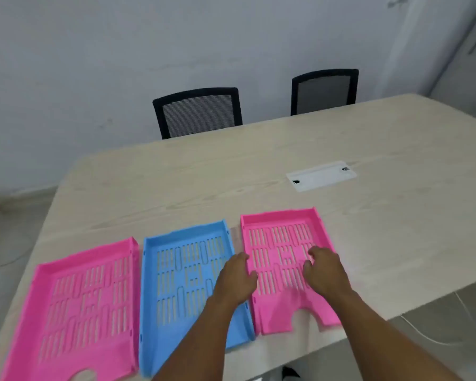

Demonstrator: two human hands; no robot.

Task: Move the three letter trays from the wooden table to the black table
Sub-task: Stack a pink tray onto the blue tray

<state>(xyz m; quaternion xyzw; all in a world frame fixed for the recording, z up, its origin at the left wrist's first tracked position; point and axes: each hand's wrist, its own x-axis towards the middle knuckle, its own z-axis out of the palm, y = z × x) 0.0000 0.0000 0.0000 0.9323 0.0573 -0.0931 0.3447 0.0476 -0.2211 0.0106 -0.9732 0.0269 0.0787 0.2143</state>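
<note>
Three letter trays lie side by side on the wooden table [368,243]: left pink tray [80,312], blue tray [182,284], right pink tray [280,259]. Left hand [238,279] and right hand [323,268], fingers loosely curled, hover over the right pink tray's sides. Two black chairs [198,112] stand beyond.

Both bare forearms reach forward side by side; the left hand [237,279] and right hand [324,270] hang palm-down, fingers loosely curled.

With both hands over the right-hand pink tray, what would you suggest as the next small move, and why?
Probably close both hands on the right pink tray: the left hand is at its left wall, the right hand open above its floor, gripping nothing yet.
</note>
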